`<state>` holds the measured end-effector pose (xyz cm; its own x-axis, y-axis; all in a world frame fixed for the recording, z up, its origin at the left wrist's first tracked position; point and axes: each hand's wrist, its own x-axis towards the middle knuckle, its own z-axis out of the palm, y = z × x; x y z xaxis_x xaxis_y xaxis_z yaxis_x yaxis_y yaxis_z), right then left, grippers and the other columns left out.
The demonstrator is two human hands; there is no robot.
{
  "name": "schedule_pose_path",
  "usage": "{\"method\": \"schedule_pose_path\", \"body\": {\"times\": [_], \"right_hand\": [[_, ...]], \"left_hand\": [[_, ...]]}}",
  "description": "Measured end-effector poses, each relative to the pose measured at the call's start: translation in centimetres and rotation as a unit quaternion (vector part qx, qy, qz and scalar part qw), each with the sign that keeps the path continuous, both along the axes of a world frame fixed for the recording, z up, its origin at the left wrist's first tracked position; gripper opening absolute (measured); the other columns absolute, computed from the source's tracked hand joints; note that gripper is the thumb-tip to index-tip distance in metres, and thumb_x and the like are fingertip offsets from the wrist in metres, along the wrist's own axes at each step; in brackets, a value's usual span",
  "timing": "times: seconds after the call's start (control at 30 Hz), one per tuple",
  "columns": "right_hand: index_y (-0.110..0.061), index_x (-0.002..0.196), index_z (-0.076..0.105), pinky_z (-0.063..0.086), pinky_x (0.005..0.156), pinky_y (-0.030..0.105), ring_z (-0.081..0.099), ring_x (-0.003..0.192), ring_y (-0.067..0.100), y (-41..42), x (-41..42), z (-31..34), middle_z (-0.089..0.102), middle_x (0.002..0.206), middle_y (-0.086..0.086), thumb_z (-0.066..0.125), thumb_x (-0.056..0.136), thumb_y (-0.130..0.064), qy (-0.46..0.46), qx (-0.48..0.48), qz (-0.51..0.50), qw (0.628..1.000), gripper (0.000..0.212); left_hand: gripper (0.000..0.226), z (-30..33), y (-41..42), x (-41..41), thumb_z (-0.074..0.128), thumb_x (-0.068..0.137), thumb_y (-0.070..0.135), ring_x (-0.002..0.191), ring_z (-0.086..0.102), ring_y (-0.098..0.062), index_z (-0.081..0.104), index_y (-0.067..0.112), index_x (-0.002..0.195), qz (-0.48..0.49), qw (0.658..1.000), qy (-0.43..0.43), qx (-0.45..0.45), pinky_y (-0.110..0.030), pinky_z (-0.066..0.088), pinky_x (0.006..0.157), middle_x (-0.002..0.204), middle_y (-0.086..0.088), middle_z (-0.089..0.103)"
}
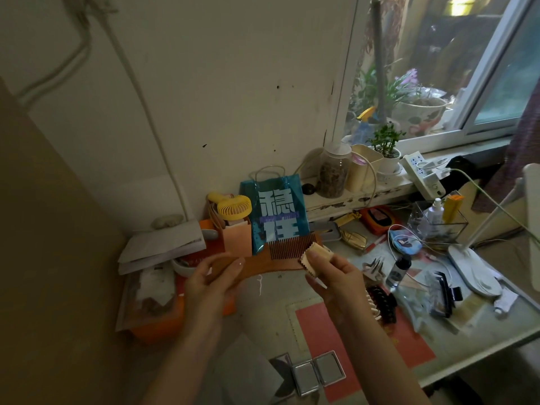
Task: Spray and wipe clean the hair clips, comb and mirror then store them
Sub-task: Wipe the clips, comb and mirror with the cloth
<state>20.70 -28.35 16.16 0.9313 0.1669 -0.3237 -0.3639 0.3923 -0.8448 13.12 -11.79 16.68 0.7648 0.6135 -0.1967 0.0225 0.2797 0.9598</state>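
- The table (467, 340) under the window is crowded to its near edge; a red mat (350, 346) lies on it in front of the person.
- The blue bag (277, 217) stands upright at the back, just behind the raised comb.
- The comb (280, 255), wooden, is held in the air above the table, teeth pointing up and away. It looks to be the item being wiped now.
- The left hand (213, 279) grips the comb's handle end with fingers curled round it.
- The right hand (330, 273) pinches a small pale cloth (312, 255), zigzag-edged, against the toothed end of the comb.
- The mirror (318, 372), a hinged compact lying open, sits at the near table edge, well apart from both hands.
- Hair clips: a dark claw clip (382, 305) lies just right of the right forearm, another black clip (444, 296) farther right.
- The small spray bottle (397, 271) stands upright among loose cables.
- Risks, as I judge them:
  - the cloth's edge could snag between the fine teeth, and a hard pull might bend or snap one;
  - the one-ended grip lets the comb twist or slip under wiping pressure;
  - a right elbow swing could knock the bottle over or sweep the claw clip;
  - the mirror so near the edge could be nudged off.
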Motion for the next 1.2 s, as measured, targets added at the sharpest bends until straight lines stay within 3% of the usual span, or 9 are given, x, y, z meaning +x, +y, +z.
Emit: {"method": "schedule_pose_path", "body": {"times": [0.07,0.23,0.4,0.53,0.63,0.83,0.97,1.07,1.2], "right_hand": [[-0.005,0.095,0.068,0.051,0.085,0.035,0.065,0.081,0.015,-0.1,-0.2,-0.2,0.071,0.089,0.008,0.07,0.074,-0.011,-0.005,-0.008,0.017,1.0,0.022],[-0.006,0.096,0.069,0.054,0.08,0.032,0.068,0.084,0.018,-2.1,0.5,0.2,0.073,0.092,0.009,0.071,0.063,-0.022,-0.057,-0.068,0.112,0.99,0.037],[-0.009,0.094,0.07,0.055,0.066,0.021,0.07,0.078,0.016,-3.4,1.1,0.9,0.075,0.088,0.007,0.069,0.071,-0.009,-0.13,-0.117,0.199,0.964,0.023],[-0.002,0.096,0.07,0.057,0.076,0.028,0.069,0.083,0.022,-3.4,1.3,1.2,0.073,0.094,0.014,0.069,0.077,0.0,-0.161,-0.163,0.281,0.932,0.02],[-0.006,0.092,0.071,0.056,0.074,0.025,0.069,0.08,0.017,-2.9,1.1,1.0,0.074,0.088,0.007,0.069,0.076,0.002,-0.167,-0.178,0.316,0.917,0.017],[-0.001,0.094,0.069,0.054,0.066,0.023,0.07,0.075,0.017,-1.8,-0.2,-0.5,0.074,0.086,0.009,0.068,0.076,0.0,-0.17,-0.12,0.268,0.941,0.018],[-0.003,0.094,0.07,0.054,0.065,0.021,0.069,0.075,0.018,-0.9,-1.4,-1.0,0.074,0.085,0.01,0.067,0.074,-0.007,-0.163,-0.053,0.193,0.966,0.021],[-0.003,0.091,0.068,0.051,0.059,0.014,0.069,0.068,0.01,-0.7,-1.7,-1.0,0.074,0.077,0.004,0.062,0.081,0.0,-0.164,-0.036,0.156,0.973,0.012],[0.001,0.094,0.068,0.051,0.058,0.014,0.069,0.068,0.011,-0.7,-1.7,-1.0,0.074,0.078,0.006,0.062,0.082,0.002,-0.159,-0.026,0.146,0.976,0.014]], "left_hand": [[0.016,0.5,0.0,0.3,0.068,0.08,0.009,0.081,0.07,-0.013,0.064,0.016,0.094,0.013,0.999,-0.012,-0.03,-0.021,0.053,0.063,0.093,-0.002,0.069],[0.015,1.5,2.0,0.7,0.068,0.08,0.01,0.088,0.069,-0.017,0.066,0.015,0.094,-0.05,0.997,0.017,0.053,-0.023,0.055,0.065,0.094,-0.003,0.071],[0.018,3.5,3.6,1.3,0.071,0.077,0.008,0.08,0.071,-0.016,0.069,0.01,0.095,-0.119,0.981,0.024,0.154,-0.022,0.057,0.062,0.09,-0.008,0.072],[0.017,4.8,3.3,1.8,0.07,0.077,0.004,0.073,0.07,-0.008,0.068,0.01,0.093,-0.156,0.966,0.012,0.205,-0.018,0.054,0.055,0.089,-0.005,0.07],[0.015,5.8,2.6,2.4,0.071,0.077,0.005,0.07,0.07,-0.005,0.067,0.016,0.087,-0.171,0.958,-0.004,0.23,-0.014,0.052,0.052,0.083,-0.001,0.069],[0.024,6.2,1.0,3.3,0.071,0.078,0.01,0.076,0.069,-0.01,0.061,0.03,0.087,-0.115,0.973,-0.05,0.194,-0.018,0.055,0.056,0.089,0.0,0.069],[0.042,4.3,-0.9,2.8,0.073,0.074,0.01,0.079,0.069,0.0,0.055,0.037,0.1,-0.153,0.971,-0.054,0.177,-0.015,0.054,0.06,0.087,0.012,0.069],[0.053,2.1,-2.1,1.9,0.074,0.073,0.006,0.086,0.069,-0.003,0.053,0.029,0.117,-0.178,0.966,-0.038,0.182,-0.019,0.056,0.068,0.087,0.012,0.073],[0.043,0.5,-2.7,1.5,0.068,0.079,0.002,0.087,0.07,-0.01,0.058,0.017,0.119,-0.176,0.965,-0.028,0.19,-0.023,0.057,0.069,0.092,0.004,0.074]]}}
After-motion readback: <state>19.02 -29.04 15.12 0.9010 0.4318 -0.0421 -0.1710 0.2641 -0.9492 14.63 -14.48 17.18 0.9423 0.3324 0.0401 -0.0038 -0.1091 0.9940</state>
